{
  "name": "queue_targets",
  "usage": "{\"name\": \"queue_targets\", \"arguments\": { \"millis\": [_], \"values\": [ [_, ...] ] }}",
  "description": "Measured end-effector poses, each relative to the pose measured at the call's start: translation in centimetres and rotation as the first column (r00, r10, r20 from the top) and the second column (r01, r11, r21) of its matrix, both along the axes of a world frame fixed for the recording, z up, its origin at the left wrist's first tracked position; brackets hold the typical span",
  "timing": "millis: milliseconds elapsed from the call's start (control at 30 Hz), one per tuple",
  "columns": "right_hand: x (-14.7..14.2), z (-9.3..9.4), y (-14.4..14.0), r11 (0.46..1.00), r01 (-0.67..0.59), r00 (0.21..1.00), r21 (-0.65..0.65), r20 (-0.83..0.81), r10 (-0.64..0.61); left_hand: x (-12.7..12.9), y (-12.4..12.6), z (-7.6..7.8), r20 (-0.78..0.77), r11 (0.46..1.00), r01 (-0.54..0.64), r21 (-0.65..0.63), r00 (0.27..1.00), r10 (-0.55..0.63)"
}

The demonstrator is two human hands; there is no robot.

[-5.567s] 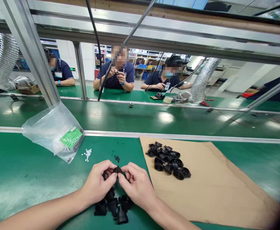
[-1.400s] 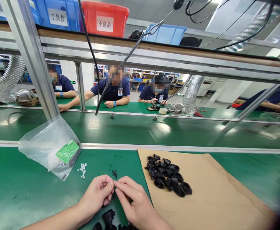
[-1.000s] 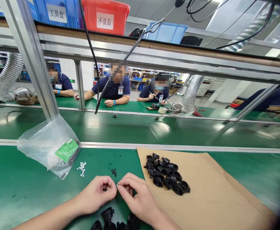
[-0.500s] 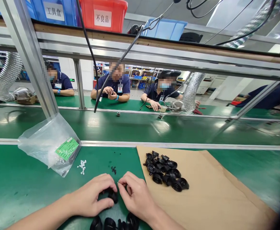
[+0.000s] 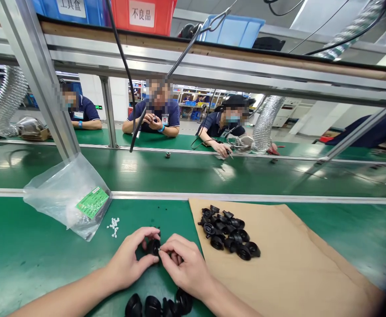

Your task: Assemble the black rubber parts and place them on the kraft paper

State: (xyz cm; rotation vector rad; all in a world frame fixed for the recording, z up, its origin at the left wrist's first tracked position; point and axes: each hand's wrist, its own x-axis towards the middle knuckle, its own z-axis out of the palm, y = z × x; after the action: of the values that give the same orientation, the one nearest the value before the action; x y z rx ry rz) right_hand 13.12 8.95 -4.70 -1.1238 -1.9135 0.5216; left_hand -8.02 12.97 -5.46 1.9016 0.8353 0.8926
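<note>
The left hand (image 5: 128, 264) is pinching a black part (image 5: 154, 246) above the green bench (image 5: 24, 259). The right hand (image 5: 183, 268) is pressing its fingertips against it, pinching something tiny, too small to identify. More black parts (image 5: 160, 305) are lying cut off at the frame's bottom.

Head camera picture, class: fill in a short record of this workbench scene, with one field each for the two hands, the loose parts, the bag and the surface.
Left hand: grips a small black plastic part.
Right hand: fingertips pinch at that same part.
Loose parts: black parts piled on brown paper sheet; more black parts near the wrists.
Small bits: white pellets.
Bag: clear plastic bag, green label.
Surface: green bench mat.
</note>
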Motion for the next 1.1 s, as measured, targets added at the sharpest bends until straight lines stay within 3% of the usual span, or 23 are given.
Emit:
{"name": "queue_targets", "arguments": {
  "millis": [200, 367, 1100],
  "values": [
    [-0.52, -0.15, -0.3, 0.999, 0.042, 0.999, 0.032, 0.021, -0.043, 0.14, 0.34, 0.63, 0.07, 0.985, 0.059, -0.162, 0.996, -0.048],
    [-0.8, -0.23, -0.54, 0.997, 0.059, 0.997, 0.042, 0.043, -0.061, 0.06, 0.44, 0.42, 0.083, 0.972, 0.085, -0.219, 0.994, -0.069],
    [-0.9, 0.14, -0.66, 0.997, 0.078, 0.974, 0.018, 0.213, -0.08, 0.24, 0.46, 0.65, -0.012, 0.984, 0.073, -0.165, 0.997, -0.077]
  ]
}}
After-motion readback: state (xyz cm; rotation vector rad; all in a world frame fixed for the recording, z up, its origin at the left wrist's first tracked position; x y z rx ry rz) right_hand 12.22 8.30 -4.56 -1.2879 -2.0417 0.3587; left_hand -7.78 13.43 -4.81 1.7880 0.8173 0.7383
